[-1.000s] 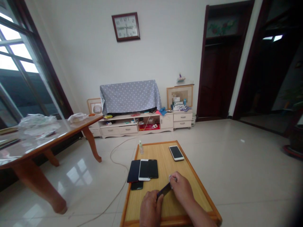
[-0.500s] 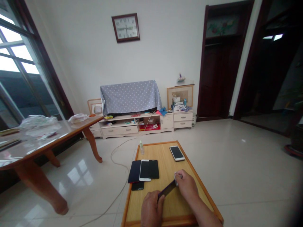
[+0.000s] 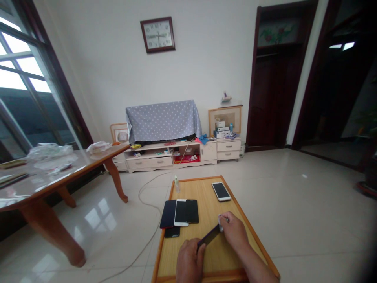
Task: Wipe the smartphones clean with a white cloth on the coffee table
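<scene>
Low over the wooden table (image 3: 203, 188), my left hand (image 3: 188, 259) is closed around the near end of a dark phone (image 3: 210, 236), which is tilted so that it looks narrow. My right hand (image 3: 234, 231) pinches a small white wipe (image 3: 220, 222) against the phone's far end; the wipe is mostly hidden by the fingers. Left of the hands lie a dark blue phone (image 3: 168, 214), a white phone (image 3: 180, 212) and a black phone (image 3: 192, 211), partly overlapping. Another black phone (image 3: 172, 232) sticks out below them. A white-framed phone (image 3: 221, 192) lies alone toward the far right corner.
A small clear spray bottle (image 3: 177, 184) stands at the table's far left corner. A cable (image 3: 153, 232) runs over the floor beside the table. To the left is a larger table (image 3: 82, 165) with plastic bags (image 3: 51, 153). A low cabinet (image 3: 150, 162) lines the wall.
Both hands keep their hold on the phone and the wipe, with hardly any movement. The whole view has shifted very slightly.
</scene>
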### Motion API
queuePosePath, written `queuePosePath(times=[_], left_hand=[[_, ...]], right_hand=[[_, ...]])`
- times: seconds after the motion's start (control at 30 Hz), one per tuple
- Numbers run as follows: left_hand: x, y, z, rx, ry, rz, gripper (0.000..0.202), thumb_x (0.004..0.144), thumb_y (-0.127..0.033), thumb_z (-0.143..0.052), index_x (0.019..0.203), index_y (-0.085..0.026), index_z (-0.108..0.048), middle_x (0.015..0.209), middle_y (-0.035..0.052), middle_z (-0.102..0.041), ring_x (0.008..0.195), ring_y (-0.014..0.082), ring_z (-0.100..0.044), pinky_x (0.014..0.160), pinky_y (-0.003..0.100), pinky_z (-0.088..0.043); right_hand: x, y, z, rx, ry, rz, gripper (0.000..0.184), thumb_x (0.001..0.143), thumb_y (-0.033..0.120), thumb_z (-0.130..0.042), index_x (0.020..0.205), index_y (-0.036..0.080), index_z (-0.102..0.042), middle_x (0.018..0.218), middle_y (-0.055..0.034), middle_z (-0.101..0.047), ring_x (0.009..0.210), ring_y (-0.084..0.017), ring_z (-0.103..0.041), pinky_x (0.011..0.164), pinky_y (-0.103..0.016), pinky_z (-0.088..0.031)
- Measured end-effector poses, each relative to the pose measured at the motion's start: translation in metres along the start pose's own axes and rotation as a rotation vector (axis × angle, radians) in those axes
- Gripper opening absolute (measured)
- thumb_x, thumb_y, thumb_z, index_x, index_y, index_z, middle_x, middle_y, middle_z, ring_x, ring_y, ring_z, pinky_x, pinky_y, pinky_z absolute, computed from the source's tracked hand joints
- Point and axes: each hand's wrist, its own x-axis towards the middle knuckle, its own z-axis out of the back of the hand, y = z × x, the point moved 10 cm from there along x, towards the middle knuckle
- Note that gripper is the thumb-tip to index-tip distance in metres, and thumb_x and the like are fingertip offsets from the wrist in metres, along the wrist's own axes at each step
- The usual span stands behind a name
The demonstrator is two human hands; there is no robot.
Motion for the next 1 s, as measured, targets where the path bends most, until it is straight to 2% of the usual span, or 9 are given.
queuePosePath(times=[0.07, 0.2, 0.27, 0.5, 0.77, 0.87, 1.0], left_hand=[[0.001, 0.0, -0.001, -0.001, 0.003, -0.002, 0.037, 0.1, -0.047, -0.039, 0.099, -0.023, -0.067, 0.094, 0.0077, -0.069, 0.091, 0.0235, -0.06, 0.078, 0.033, -0.041], [0.001, -0.001, -0.001, 0.0, 0.008, -0.016, 0.037, 0.1, -0.046, -0.038, 0.096, -0.023, -0.067, 0.094, 0.0079, -0.069, 0.091, 0.0234, -0.061, 0.079, 0.033, -0.041], [0.0, -0.002, -0.001, -0.001, 0.007, -0.02, 0.037, 0.101, -0.046, -0.038, 0.096, -0.023, -0.067, 0.094, 0.0078, -0.069, 0.091, 0.0232, -0.061, 0.079, 0.033, -0.042], [0.0, -0.002, 0.0, 0.02, 0.006, -0.002, 0.038, 0.1, -0.047, -0.039, 0.095, -0.023, -0.067, 0.092, 0.0077, -0.069, 0.09, 0.0233, -0.062, 0.078, 0.032, -0.042], [0.0, 0.0, 0.0, 0.006, 0.004, 0.013, 0.038, 0.1, -0.048, -0.038, 0.098, -0.024, -0.067, 0.093, 0.0072, -0.069, 0.09, 0.0233, -0.061, 0.078, 0.033, -0.041], [0.0, -0.001, -0.001, -0.002, 0.011, 0.018, 0.037, 0.1, -0.048, -0.038, 0.098, -0.024, -0.067, 0.093, 0.0067, -0.068, 0.091, 0.0232, -0.061, 0.079, 0.032, -0.041], [0.002, 0.0, -0.001, 0.003, 0.004, 0.023, 0.039, 0.101, -0.048, -0.036, 0.097, -0.023, -0.066, 0.092, 0.007, -0.068, 0.09, 0.023, -0.061, 0.079, 0.032, -0.042]], right_hand=[[-0.007, 0.004, -0.007, 0.0, 0.012, 0.012, 0.028, 0.095, 0.039, -0.049, 0.08, 0.024, -0.067, 0.068, -0.0006, -0.07, 0.065, -0.019, -0.063, 0.061, -0.027, -0.036], [-0.032, 0.025, -0.042, 0.03, 0.099, 0.082, 0.022, 0.091, 0.038, -0.055, 0.078, 0.025, -0.067, 0.074, 0.0009, -0.072, 0.069, -0.017, -0.064, 0.061, -0.024, -0.036], [-0.034, 0.026, -0.049, 0.071, 0.114, 0.083, 0.023, 0.09, 0.039, -0.055, 0.077, 0.024, -0.067, 0.073, 0.0009, -0.072, 0.069, -0.017, -0.064, 0.061, -0.024, -0.036], [0.007, -0.016, -0.015, 0.22, -0.011, -0.036, 0.034, 0.087, 0.05, -0.054, 0.071, 0.022, -0.065, 0.066, -0.0012, -0.069, 0.067, -0.02, -0.064, 0.064, -0.027, -0.041], [0.011, -0.037, -0.024, 0.524, -0.042, -0.15, 0.041, 0.08, 0.059, -0.06, 0.072, 0.019, -0.065, 0.067, -0.0032, -0.068, 0.064, -0.019, -0.061, 0.061, -0.028, -0.043], [0.012, -0.045, -0.029, 0.636, -0.029, -0.22, 0.044, 0.077, 0.062, -0.064, 0.073, 0.018, -0.065, 0.062, -0.0018, -0.064, 0.054, -0.015, -0.054, 0.051, -0.026, -0.037], [0.011, -0.058, -0.04, 0.757, 0.011, -0.318, 0.047, 0.075, 0.066, -0.065, 0.077, 0.019, -0.064, 0.05, 0.0058, -0.049, 0.038, -0.008, -0.033, 0.039, -0.022, -0.018]])
